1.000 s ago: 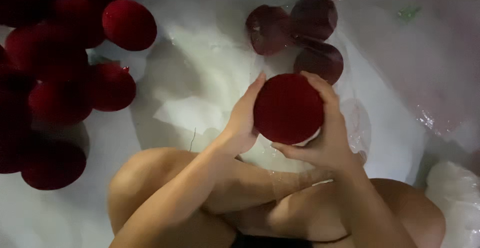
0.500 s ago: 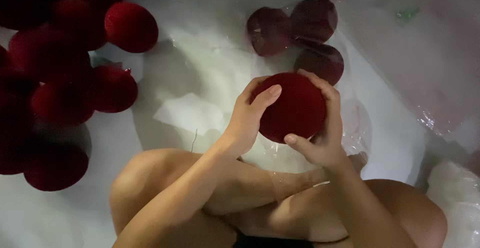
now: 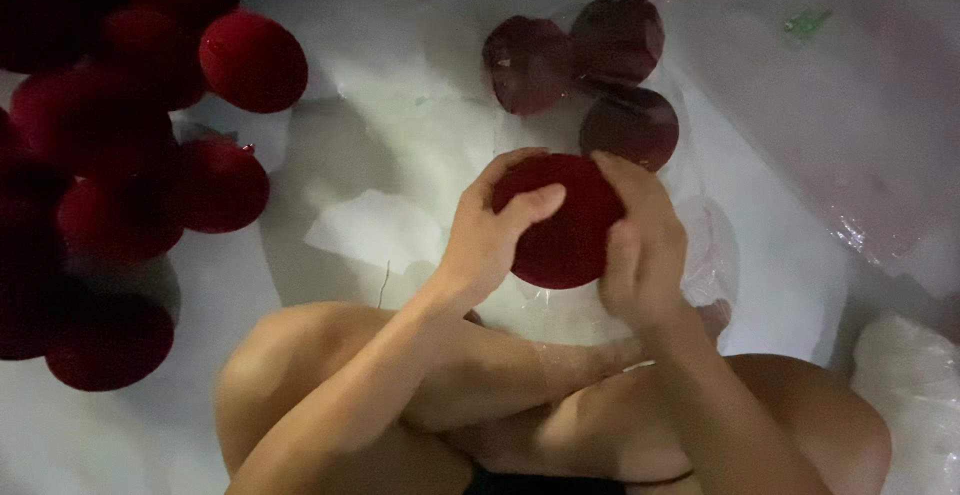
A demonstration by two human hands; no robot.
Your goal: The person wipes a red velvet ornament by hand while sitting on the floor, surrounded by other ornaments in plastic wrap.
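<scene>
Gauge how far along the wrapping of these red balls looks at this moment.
Early. Three wrapped balls lie together in clear film. Left hand and right hand hold one red ball over a clear plastic sheet. A large pile of bare red balls waits beside them.

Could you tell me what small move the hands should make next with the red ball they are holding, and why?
Probably lower the round fuzzy red ball into the clear plastic wrap beneath it. Both the left hand and right hand grip it just above that wrap, and three wrapped dark red balls already lie just beyond, while a pile of unwrapped red balls waits on the left.
</scene>
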